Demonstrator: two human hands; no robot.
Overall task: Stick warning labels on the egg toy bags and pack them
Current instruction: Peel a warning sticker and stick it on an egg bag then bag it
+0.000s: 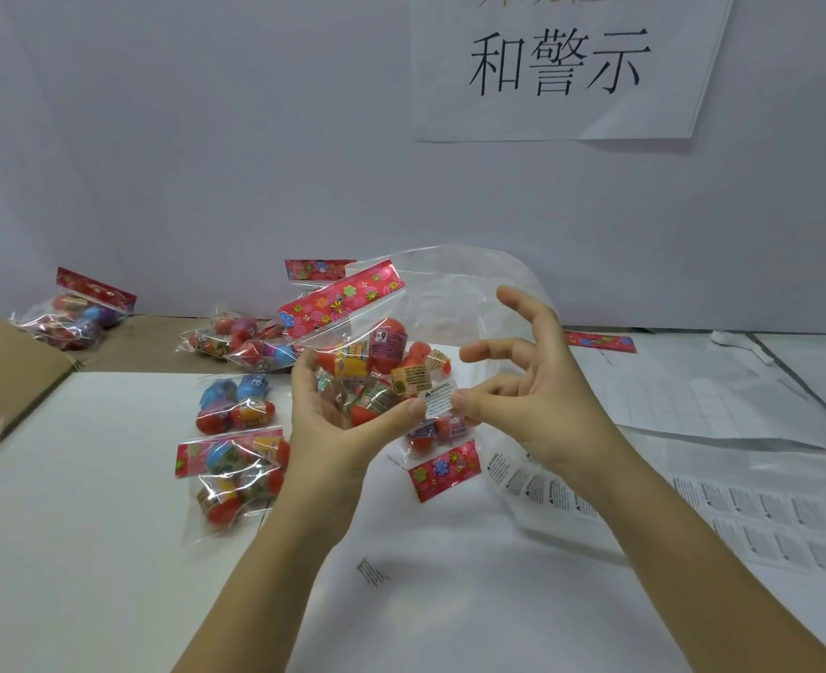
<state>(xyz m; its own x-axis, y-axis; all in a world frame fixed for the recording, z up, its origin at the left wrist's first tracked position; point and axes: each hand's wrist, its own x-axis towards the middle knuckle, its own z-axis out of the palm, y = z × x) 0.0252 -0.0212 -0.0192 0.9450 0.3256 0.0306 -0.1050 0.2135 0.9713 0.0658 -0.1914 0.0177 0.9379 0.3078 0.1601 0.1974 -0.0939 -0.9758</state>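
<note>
Left hand (338, 420) palm up, fingers curled round egg toy bag (377, 344), held mid-frame above table (86, 478). Right hand (527, 395) at bag's 3 o'clock: thumb pressing warning label (437, 399) onto bag, other fingers splayed, gripping nothing.

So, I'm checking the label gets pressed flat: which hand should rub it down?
The right hand: its thumb sits on the warning label, other fingers free. The left hand cradles the egg toy bag from below.
</note>
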